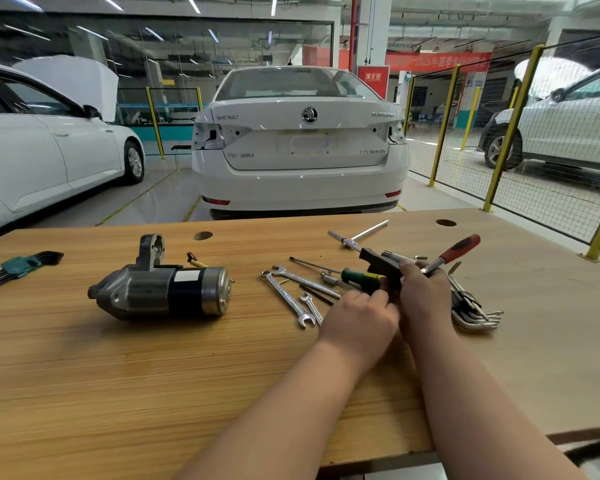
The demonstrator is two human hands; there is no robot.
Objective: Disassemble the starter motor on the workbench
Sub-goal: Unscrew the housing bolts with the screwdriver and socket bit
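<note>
The starter motor (163,289) lies on its side on the wooden workbench (153,375), left of centre, with its grey nose housing to the left and its black-and-silver body to the right. Both hands are well to its right, among loose tools. My right hand (423,296) grips a black-handled tool (378,263) that sticks out up and left. The shaft of a red-handled screwdriver (461,249) ends at its fingers. My left hand (361,317) has its fingertips at the green-and-yellow screwdriver handle (359,276) and the black tool's lower end; whether it grips either is hidden.
Several open-end spanners (291,296) lie left of my hands. A T-handle wrench (361,235) lies behind them and a bunch of hex keys (471,310) to their right. A green hex key set (18,266) is at the far left. A white car (298,140) is parked beyond the bench.
</note>
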